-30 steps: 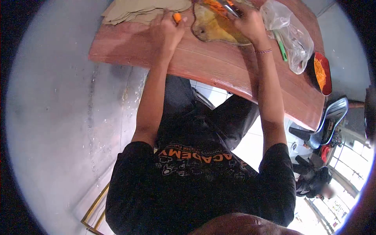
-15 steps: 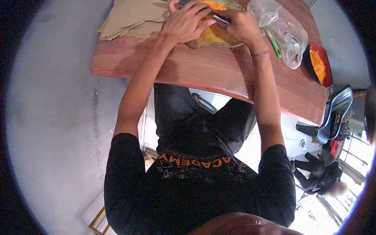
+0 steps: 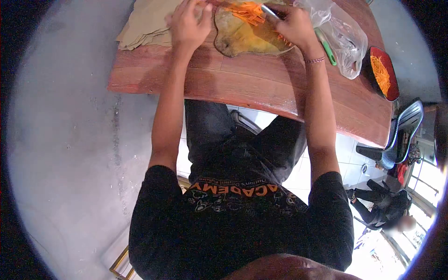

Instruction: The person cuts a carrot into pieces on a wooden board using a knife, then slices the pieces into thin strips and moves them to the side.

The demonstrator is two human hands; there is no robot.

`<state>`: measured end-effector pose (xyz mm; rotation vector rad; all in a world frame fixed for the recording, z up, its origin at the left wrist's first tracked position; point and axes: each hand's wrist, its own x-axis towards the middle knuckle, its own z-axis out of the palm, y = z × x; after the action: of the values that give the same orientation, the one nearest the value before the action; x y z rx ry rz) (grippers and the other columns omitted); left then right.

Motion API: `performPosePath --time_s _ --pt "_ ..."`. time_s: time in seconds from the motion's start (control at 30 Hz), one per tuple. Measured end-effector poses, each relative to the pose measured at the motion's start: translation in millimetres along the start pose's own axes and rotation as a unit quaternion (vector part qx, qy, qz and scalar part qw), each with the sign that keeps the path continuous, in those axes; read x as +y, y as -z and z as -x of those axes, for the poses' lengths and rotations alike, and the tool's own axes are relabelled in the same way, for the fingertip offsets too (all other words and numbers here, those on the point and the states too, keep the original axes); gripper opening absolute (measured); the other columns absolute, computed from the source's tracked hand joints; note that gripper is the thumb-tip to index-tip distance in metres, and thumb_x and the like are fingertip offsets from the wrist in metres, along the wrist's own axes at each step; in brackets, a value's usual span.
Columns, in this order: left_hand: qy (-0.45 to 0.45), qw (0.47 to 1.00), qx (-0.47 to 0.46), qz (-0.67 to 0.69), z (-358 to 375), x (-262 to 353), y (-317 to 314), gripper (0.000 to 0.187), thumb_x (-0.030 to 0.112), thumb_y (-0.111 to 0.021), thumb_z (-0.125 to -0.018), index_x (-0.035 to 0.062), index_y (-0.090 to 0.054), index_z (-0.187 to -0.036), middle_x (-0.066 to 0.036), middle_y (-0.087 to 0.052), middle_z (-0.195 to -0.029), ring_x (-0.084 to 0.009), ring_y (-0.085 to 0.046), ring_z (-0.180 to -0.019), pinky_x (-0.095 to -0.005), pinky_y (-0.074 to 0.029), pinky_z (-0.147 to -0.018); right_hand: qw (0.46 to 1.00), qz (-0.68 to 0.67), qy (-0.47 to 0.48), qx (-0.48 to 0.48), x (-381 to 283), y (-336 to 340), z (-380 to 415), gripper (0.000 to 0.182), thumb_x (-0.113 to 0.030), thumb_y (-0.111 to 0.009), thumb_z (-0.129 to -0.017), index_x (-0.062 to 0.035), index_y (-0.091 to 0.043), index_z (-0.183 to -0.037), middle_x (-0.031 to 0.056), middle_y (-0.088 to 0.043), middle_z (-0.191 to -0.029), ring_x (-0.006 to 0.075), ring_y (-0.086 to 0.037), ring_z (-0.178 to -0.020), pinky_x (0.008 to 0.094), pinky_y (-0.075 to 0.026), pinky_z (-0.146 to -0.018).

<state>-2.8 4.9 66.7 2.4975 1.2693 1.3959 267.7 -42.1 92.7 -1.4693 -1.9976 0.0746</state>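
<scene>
My right hand point(image 3: 297, 28) is closed around a knife point(image 3: 270, 12), over the right side of a worn, yellowish cutting board point(image 3: 247, 39). A pile of thin orange carrot strips point(image 3: 251, 13) lies on the board just left of the knife. Some small orange bits sit near the right hand's fingers. My left hand point(image 3: 190, 25) is off the board on its left, beside the brown paper sheets point(image 3: 147, 23), with thumb and fingers apart. Its fingertips reach the top edge of the view, and I see nothing held in it.
Right of the board are a clear plastic bag point(image 3: 347, 44) and a green-handled tool point(image 3: 328, 50). A dark red tray point(image 3: 392, 77) of carrot strips point(image 3: 380, 74) stands at the wooden table's point(image 3: 233, 84) right edge. Beyond are a chair point(image 3: 403, 130) and another person point(image 3: 385, 205).
My left hand has come off the knife and moved left, away from the board. My right hand has shifted slightly right with the knife, uncovering the carrot pile.
</scene>
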Motion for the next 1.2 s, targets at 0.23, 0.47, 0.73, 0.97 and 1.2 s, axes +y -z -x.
performPosePath --time_s 0.23,0.47,0.73,0.97,1.2 --pt "0.022 0.989 -0.132 -0.064 61 -37 15 0.037 0.022 -0.073 -0.085 0.004 -0.063 -0.116 -0.016 -0.062 -0.123 -0.0351 -0.058 -0.116 -0.0427 -0.046 -0.099 0.974 -0.145 -0.174 0.012 -27 29 -3 0.03 -0.019 -0.062 -0.092 0.0033 -0.07 -0.109 0.0206 -0.073 -0.089 0.0262 -0.069 -0.078 0.037 -0.052 -0.073" --pt "0.047 0.989 -0.136 -0.031 58 -33 18 0.036 0.021 -0.071 -0.086 0.0047 -0.064 -0.117 -0.016 -0.064 -0.122 -0.0371 -0.06 -0.113 -0.0424 -0.048 -0.098 0.977 -0.139 -0.16 0.035 -22 21 -2 0.031 -0.022 -0.062 -0.093 0.0017 -0.071 -0.11 0.0207 -0.072 -0.089 0.0245 -0.068 -0.077 0.0372 -0.052 -0.072" --pt "0.071 0.987 -0.073 0.126 39 26 -9 0.037 0.022 -0.079 -0.082 0.0045 -0.068 -0.113 -0.014 -0.069 -0.11 -0.0236 -0.067 -0.101 -0.0321 -0.053 -0.088 0.988 -0.11 -0.095 -0.06 8 -2 -2 0.033 -0.032 -0.061 -0.093 -0.0036 -0.072 -0.105 0.011 -0.066 -0.07 0.0234 -0.063 -0.065 0.036 -0.05 -0.063" --pt "-0.043 0.999 -0.017 0.027 52 21 -41 0.029 0.032 -0.072 -0.086 0.0049 -0.072 -0.097 -0.009 -0.069 -0.097 -0.0305 -0.063 -0.092 -0.0412 -0.049 -0.085 0.98 -0.186 -0.057 -0.039 -15 12 11 0.031 -0.027 -0.06 -0.097 0.0012 -0.07 -0.102 0.002 -0.062 -0.067 0.0079 -0.056 -0.058 0.0262 -0.045 -0.054" --pt "-0.045 0.999 -0.007 0.021 54 14 -45 0.031 0.033 -0.072 -0.086 0.0043 -0.072 -0.096 -0.01 -0.068 -0.096 -0.0311 -0.062 -0.093 -0.042 -0.048 -0.086 0.989 -0.101 -0.076 -0.082 -55 18 53 0.024 -0.018 -0.059 -0.092 0.0 -0.068 -0.105 0.0263 -0.067 -0.083 0.0395 -0.067 -0.08 0.0464 -0.051 -0.073"
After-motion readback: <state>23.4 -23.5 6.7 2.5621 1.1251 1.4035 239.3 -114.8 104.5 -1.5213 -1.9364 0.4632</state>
